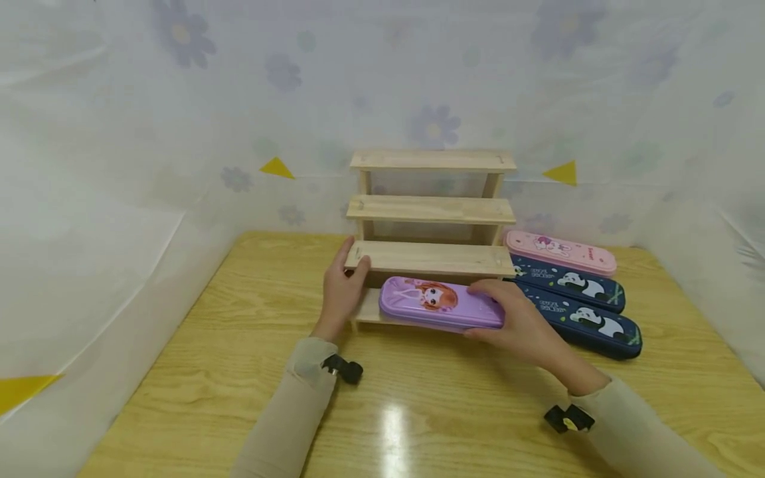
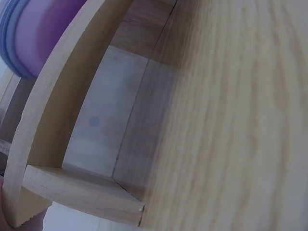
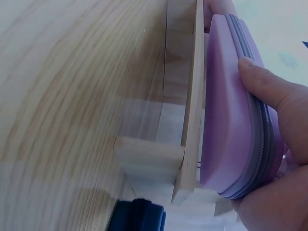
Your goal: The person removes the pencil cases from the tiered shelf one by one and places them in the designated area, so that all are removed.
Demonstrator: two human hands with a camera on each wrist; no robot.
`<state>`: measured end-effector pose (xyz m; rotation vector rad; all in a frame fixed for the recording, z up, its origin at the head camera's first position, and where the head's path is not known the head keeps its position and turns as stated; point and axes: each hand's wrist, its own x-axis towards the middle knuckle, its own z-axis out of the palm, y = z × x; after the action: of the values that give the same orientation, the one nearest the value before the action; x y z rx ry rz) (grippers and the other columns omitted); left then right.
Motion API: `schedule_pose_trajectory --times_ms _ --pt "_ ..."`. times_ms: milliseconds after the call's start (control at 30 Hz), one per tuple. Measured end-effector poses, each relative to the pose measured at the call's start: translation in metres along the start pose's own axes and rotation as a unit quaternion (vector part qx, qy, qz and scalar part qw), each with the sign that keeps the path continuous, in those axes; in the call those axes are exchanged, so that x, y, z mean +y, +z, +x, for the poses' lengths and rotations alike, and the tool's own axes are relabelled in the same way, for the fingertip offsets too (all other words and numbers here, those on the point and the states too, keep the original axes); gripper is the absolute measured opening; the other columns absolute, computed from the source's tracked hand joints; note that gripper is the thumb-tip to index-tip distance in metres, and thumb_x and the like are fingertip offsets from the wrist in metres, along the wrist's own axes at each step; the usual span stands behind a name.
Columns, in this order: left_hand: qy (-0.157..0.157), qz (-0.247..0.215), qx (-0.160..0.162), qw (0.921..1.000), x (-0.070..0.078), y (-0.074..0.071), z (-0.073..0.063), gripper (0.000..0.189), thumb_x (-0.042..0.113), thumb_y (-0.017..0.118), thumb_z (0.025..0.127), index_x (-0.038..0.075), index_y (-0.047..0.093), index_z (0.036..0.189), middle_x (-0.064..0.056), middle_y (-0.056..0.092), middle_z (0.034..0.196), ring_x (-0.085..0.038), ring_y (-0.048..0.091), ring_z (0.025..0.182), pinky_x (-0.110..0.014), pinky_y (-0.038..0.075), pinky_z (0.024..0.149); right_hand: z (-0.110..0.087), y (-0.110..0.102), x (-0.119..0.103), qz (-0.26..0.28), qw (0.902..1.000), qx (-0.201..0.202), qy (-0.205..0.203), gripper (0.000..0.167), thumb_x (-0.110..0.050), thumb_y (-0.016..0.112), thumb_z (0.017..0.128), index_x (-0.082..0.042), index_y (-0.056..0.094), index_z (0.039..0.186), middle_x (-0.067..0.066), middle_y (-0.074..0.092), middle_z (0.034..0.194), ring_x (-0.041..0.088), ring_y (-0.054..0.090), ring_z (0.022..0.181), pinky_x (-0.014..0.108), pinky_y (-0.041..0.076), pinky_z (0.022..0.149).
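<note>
A purple zip pencil case [image 1: 412, 305] with a red-haired girl printed on its lid lies level at the lowest step of a tiered wooden shelf [image 1: 430, 255]. My right hand [image 1: 520, 325] grips the case's right end, thumb on the near side and fingers over the top. Seen from the right wrist, the purple case [image 3: 226, 110] is close against the front board, with the thumb along its grey zip. At the shelf's left side, my left hand [image 1: 343, 289] holds the end of the second board from the bottom.
Right of the shelf lie a pink pencil case [image 1: 574, 255] and two dark blue panda pencil cases, the nearer one [image 1: 588, 325] lying in front. All stand on a wood-grain table [image 1: 227, 372]. A flower-printed sheet [image 1: 370, 86] hangs behind, with yellow triangles on it.
</note>
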<state>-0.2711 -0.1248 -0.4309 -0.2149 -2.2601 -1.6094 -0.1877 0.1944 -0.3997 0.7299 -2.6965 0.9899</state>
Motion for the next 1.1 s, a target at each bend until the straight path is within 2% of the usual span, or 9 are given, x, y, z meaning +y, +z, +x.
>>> schedule_pose_trajectory --times_ms 400,500,600,667,733,767,967,1067,1100 --pt "0.006 -0.007 -0.011 0.9999 -0.003 0.000 0.001 0.064 0.042 0.057 0.100 0.013 0.037 0.153 0.002 0.039 0.155 -0.016 0.037 0.138 -0.040 0.036 0.109 -0.026 -0.022 0.014 -0.008 0.9994 0.025 0.024 0.066 -0.033 0.088 0.073 -0.014 0.059 0.129 0.011 0.054 0.133 0.035 0.045 0.124 0.060 0.036 0.098" --pt "0.004 -0.013 -0.015 0.9998 -0.005 0.000 0.001 0.063 0.044 0.056 0.099 0.019 0.037 0.154 0.005 0.038 0.155 -0.014 0.044 0.130 -0.040 0.041 0.104 -0.034 -0.029 0.016 -0.016 0.9990 0.028 0.032 0.066 -0.031 0.088 0.074 -0.015 0.058 0.130 0.010 0.054 0.134 0.035 0.045 0.123 0.055 0.037 0.096" --pt "0.002 -0.015 -0.016 0.9998 -0.006 0.000 0.000 0.063 0.047 0.055 0.099 0.023 0.037 0.154 0.008 0.038 0.154 -0.015 0.056 0.103 -0.038 0.047 0.090 -0.042 -0.036 0.018 -0.021 0.9984 0.034 0.041 0.065 -0.030 0.088 0.075 -0.015 0.058 0.130 0.010 0.054 0.134 0.033 0.046 0.122 0.046 0.037 0.096" --pt "0.001 -0.013 -0.016 0.9998 -0.007 0.000 0.000 0.062 0.049 0.055 0.099 0.025 0.037 0.154 0.009 0.038 0.154 -0.015 0.057 0.083 -0.036 0.049 0.079 -0.047 -0.040 0.021 -0.028 0.9980 0.036 0.043 0.064 -0.030 0.087 0.076 -0.015 0.057 0.131 0.010 0.053 0.134 0.034 0.046 0.122 0.044 0.037 0.095" --pt "0.001 -0.012 -0.016 0.9998 -0.007 0.000 0.000 0.062 0.049 0.054 0.099 0.027 0.036 0.153 0.009 0.040 0.153 -0.018 0.047 0.061 -0.034 0.046 0.066 -0.053 -0.043 0.023 -0.032 0.9976 0.041 0.047 0.064 -0.030 0.087 0.075 -0.015 0.058 0.131 0.011 0.054 0.134 0.035 0.046 0.121 0.038 0.036 0.095" --pt "0.001 -0.012 -0.016 0.9998 -0.007 0.000 0.000 0.062 0.050 0.054 0.099 0.027 0.036 0.153 0.009 0.040 0.153 -0.017 0.043 0.057 -0.033 0.045 0.062 -0.055 -0.044 0.024 -0.037 0.9973 0.041 0.048 0.064 -0.030 0.087 0.076 -0.016 0.057 0.131 0.011 0.054 0.134 0.036 0.046 0.121 0.037 0.036 0.095" --pt "-0.003 -0.011 -0.017 0.9998 -0.005 0.000 -0.002 0.061 0.050 0.054 0.099 0.029 0.036 0.153 0.009 0.041 0.152 -0.016 0.041 0.053 -0.032 0.043 0.057 -0.069 -0.050 0.026 -0.035 0.9958 0.046 0.070 0.064 -0.030 0.087 0.077 -0.017 0.057 0.132 0.015 0.052 0.134 0.039 0.045 0.121 0.030 0.034 0.095" --pt "-0.002 -0.012 -0.019 0.9997 -0.004 -0.001 -0.003 0.061 0.049 0.054 0.099 0.029 0.036 0.154 0.010 0.040 0.152 -0.017 0.044 0.056 -0.033 0.044 0.059 -0.076 -0.053 0.026 -0.035 0.9952 0.052 0.076 0.064 -0.029 0.087 0.077 -0.018 0.057 0.132 0.016 0.052 0.134 0.041 0.045 0.120 0.022 0.032 0.095" --pt "-0.001 -0.013 -0.019 0.9997 -0.004 -0.001 -0.003 0.061 0.049 0.054 0.099 0.028 0.036 0.154 0.010 0.039 0.152 -0.018 0.045 0.058 -0.033 0.044 0.061 -0.078 -0.054 0.027 -0.036 0.9949 0.055 0.077 0.064 -0.028 0.087 0.076 -0.019 0.057 0.132 0.016 0.052 0.134 0.040 0.045 0.120 0.015 0.028 0.092"
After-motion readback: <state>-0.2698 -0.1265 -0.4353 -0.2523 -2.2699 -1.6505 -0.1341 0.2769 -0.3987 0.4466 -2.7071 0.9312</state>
